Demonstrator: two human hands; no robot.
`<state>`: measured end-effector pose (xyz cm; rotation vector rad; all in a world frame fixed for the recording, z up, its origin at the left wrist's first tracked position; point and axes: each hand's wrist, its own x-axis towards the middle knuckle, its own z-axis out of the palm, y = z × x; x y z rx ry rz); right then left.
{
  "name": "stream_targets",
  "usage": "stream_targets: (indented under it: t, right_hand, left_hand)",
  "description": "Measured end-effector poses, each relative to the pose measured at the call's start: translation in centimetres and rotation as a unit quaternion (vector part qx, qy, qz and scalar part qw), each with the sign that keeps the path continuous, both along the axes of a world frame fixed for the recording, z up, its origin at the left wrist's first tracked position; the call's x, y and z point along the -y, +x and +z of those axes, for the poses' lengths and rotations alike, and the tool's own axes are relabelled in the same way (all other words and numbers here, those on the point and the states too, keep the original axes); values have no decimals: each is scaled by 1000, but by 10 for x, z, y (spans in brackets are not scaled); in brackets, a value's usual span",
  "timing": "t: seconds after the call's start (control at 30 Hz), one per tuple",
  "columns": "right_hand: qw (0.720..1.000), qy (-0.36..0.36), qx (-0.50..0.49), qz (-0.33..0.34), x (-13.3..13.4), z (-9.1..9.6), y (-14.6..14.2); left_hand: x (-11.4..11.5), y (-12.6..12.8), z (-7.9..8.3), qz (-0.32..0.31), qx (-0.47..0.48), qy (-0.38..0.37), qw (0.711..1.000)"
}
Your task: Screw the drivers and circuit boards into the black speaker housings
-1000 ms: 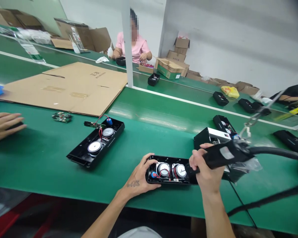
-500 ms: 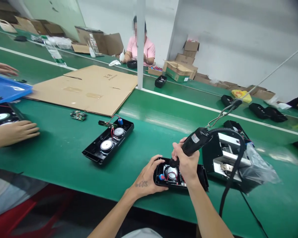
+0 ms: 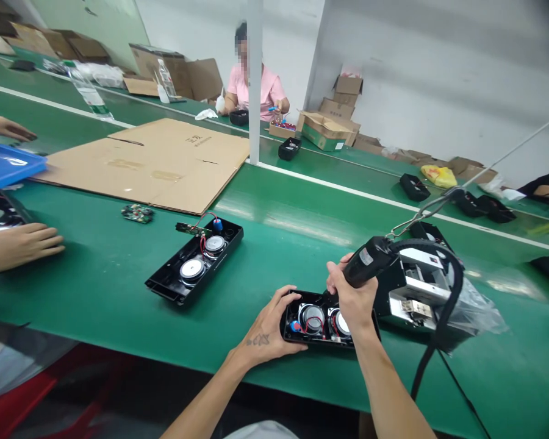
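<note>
A black speaker housing [image 3: 322,321] with two round drivers and red wires lies near the front edge of the green belt [image 3: 302,238]. My left hand [image 3: 269,329] grips its left end, fingers curled over the rim. My right hand [image 3: 353,299] is wrapped round a black electric screwdriver [image 3: 370,262], its tip pointing down into the housing between the drivers. The screwdriver hangs from a cord and has a thick black cable looping to the right.
A second open speaker housing [image 3: 196,262] lies to the left, a small circuit board [image 3: 138,213] beyond it. Flat cardboard [image 3: 150,161] covers the belt's far left. A black-and-white box [image 3: 416,289] with plastic wrap sits right. Another person's hand [image 3: 21,244] rests at left; a person in pink sits behind.
My right hand swung the screwdriver from lying sideways to upright over the housing, then shifted slightly right. The camera view moved a little; my left hand stayed on the housing's end.
</note>
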<state>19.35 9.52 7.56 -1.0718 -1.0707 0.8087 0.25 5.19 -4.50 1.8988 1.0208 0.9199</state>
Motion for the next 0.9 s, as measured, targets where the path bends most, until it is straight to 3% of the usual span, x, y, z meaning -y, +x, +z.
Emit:
stream_targets:
  t: [0.3,0.6,0.9]
  right_hand:
    - [997,1,-45,58,-3,-3,-23]
    - [1000,11,-23,-4,0,-5,-2]
    - [998,7,-49,47,5,-7,-25]
  left_hand:
    - [0,1,0,-1,7,3,1000]
    - [-1,0,3,-4,8,4,1000]
    - [-2,0,1,-9,2,4,1000]
